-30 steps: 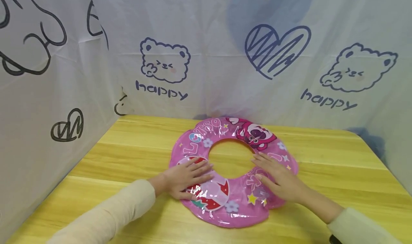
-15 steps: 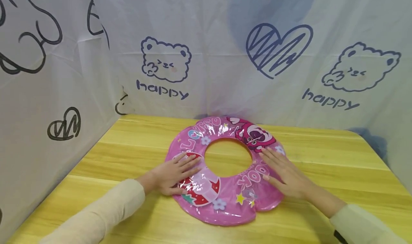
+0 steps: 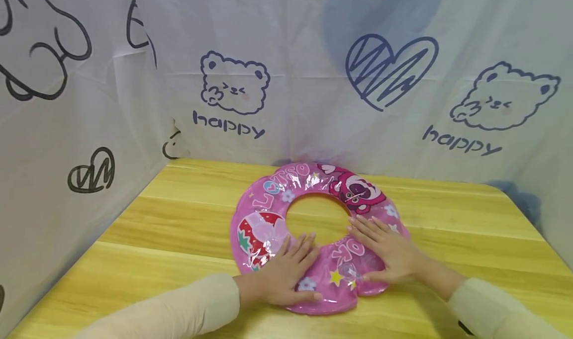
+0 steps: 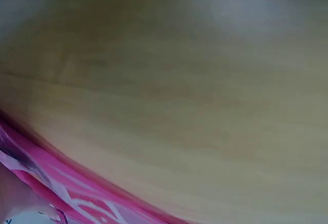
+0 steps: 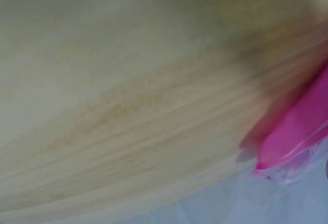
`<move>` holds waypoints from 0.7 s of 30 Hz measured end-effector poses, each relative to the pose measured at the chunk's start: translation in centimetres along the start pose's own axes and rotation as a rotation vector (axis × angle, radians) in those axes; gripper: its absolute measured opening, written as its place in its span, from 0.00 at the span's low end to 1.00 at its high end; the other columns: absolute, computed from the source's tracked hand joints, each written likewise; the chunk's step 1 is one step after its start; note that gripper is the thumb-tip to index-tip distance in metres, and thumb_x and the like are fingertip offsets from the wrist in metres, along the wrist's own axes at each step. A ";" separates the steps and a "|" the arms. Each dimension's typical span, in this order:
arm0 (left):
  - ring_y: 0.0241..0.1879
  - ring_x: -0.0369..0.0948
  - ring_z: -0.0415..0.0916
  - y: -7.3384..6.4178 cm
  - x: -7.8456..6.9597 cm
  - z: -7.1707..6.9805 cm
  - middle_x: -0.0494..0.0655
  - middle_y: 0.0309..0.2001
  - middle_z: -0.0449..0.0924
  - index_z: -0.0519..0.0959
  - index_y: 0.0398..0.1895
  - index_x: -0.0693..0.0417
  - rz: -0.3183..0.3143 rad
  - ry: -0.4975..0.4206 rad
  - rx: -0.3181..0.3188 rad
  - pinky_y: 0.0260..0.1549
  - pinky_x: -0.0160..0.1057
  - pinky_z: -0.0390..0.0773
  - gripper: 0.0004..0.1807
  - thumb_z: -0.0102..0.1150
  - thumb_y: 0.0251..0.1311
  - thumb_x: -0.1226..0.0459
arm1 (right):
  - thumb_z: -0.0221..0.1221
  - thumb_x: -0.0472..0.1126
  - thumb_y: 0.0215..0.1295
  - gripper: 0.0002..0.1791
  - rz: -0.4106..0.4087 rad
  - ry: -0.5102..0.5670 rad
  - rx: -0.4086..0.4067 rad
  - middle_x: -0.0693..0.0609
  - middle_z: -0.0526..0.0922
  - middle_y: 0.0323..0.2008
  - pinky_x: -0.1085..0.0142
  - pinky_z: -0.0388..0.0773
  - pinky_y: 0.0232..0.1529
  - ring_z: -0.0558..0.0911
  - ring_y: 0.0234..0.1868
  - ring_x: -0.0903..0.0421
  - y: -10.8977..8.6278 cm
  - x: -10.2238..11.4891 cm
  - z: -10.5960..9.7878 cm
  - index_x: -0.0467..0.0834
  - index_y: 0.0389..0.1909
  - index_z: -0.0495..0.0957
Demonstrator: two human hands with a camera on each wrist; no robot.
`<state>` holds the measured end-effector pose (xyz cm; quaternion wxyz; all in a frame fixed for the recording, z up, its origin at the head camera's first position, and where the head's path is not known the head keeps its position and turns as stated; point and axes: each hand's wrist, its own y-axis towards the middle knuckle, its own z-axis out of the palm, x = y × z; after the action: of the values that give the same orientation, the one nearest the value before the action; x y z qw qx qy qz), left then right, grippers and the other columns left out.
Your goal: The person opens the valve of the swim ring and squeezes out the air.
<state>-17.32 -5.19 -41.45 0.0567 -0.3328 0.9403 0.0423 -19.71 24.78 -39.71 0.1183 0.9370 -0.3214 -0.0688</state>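
Observation:
A pink inflatable swim ring point(image 3: 300, 180) with a bear, strawberries and stars printed on it lies flat on the wooden table point(image 3: 179, 219). My left hand point(image 3: 284, 277) rests on its near left part, fingers spread and pointing toward the hole. On the right side of the ring lies my right hand point(image 3: 387, 252), its fingers straight and reaching to the inner edge. Both wrist views catch mostly table, with only a pink edge of the swim ring point(image 4: 92, 193) low at the left in the left wrist view.
A white cloth point(image 3: 295, 105) with printed bears and hearts hangs right behind the table's back edge. Another printed cloth point(image 3: 125, 115) stands along the left side.
My left hand has moved right and nearer along the ring, uncovering the strawberry print. The ring has shifted slightly left since the first frame; my right hand stays on its right side.

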 end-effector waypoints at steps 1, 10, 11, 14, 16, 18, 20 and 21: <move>0.73 0.54 0.35 0.2 -0.2 0.1 0.57 0.74 0.33 0.44 0.74 0.52 -0.006 -0.015 0.005 0.68 0.61 0.38 0.48 0.39 0.58 0.34 | 0.56 0.68 0.51 0.52 0.000 0.010 0.010 0.45 0.51 0.73 0.70 0.26 0.72 0.51 0.73 0.48 0.0 0.1 0.2 0.43 0.71 0.52; 0.73 0.57 0.38 0.4 -0.3 1.0 0.55 0.75 0.31 0.37 0.74 0.42 -0.039 -0.020 0.023 0.64 0.69 0.39 0.49 0.40 0.56 0.32 | 0.56 0.65 0.53 0.50 0.067 0.132 0.096 0.43 0.53 0.72 0.75 0.21 0.69 0.55 0.71 0.41 -0.4 0.4 1.3 0.47 0.72 0.49; 0.72 0.57 0.38 0.4 -0.3 1.0 0.55 0.75 0.31 0.36 0.74 0.42 -0.040 -0.012 0.021 0.63 0.69 0.39 0.49 0.40 0.56 0.32 | 0.56 0.65 0.53 0.50 0.074 0.143 0.106 0.43 0.52 0.72 0.75 0.20 0.69 0.55 0.71 0.41 -0.5 0.4 1.4 0.48 0.72 0.49; 0.72 0.58 0.38 0.4 -0.3 1.2 0.55 0.75 0.30 0.37 0.74 0.42 -0.041 -0.002 0.019 0.63 0.70 0.39 0.49 0.40 0.56 0.32 | 0.56 0.65 0.54 0.49 0.079 0.160 0.121 0.43 0.53 0.72 0.74 0.19 0.68 0.56 0.70 0.41 -0.7 0.4 1.7 0.49 0.72 0.49; 0.72 0.59 0.37 0.4 -0.4 1.2 0.55 0.74 0.29 0.37 0.74 0.42 -0.042 0.001 0.024 0.63 0.70 0.39 0.49 0.40 0.56 0.33 | 0.55 0.66 0.55 0.48 0.080 0.162 0.125 0.43 0.53 0.72 0.74 0.19 0.68 0.56 0.70 0.40 -0.8 0.4 1.9 0.51 0.72 0.49; 0.72 0.59 0.37 0.5 -0.4 1.2 0.54 0.75 0.28 0.38 0.74 0.40 -0.044 -0.007 0.034 0.63 0.70 0.38 0.48 0.41 0.56 0.33 | 0.55 0.66 0.55 0.47 0.072 0.159 0.124 0.43 0.54 0.72 0.74 0.19 0.69 0.57 0.70 0.40 -0.9 0.5 2.0 0.52 0.72 0.50; 0.72 0.60 0.36 0.5 -0.5 1.2 0.54 0.75 0.28 0.38 0.74 0.37 -0.044 -0.010 0.047 0.63 0.70 0.37 0.46 0.41 0.57 0.34 | 0.55 0.65 0.56 0.46 0.061 0.155 0.121 0.42 0.54 0.71 0.74 0.19 0.69 0.58 0.70 0.40 -1.0 0.5 2.1 0.52 0.72 0.51; 0.72 0.60 0.36 0.5 -0.5 1.2 0.54 0.75 0.28 0.38 0.74 0.36 -0.043 -0.013 0.053 0.63 0.70 0.37 0.46 0.41 0.57 0.34 | 0.55 0.65 0.56 0.45 0.056 0.155 0.121 0.43 0.55 0.71 0.74 0.19 0.69 0.58 0.69 0.40 -1.0 0.5 2.1 0.53 0.72 0.51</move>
<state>-17.17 -4.31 -42.51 0.0725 -0.3512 0.9333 0.0182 -19.14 24.90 -42.05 0.0878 0.9355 -0.3411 0.0271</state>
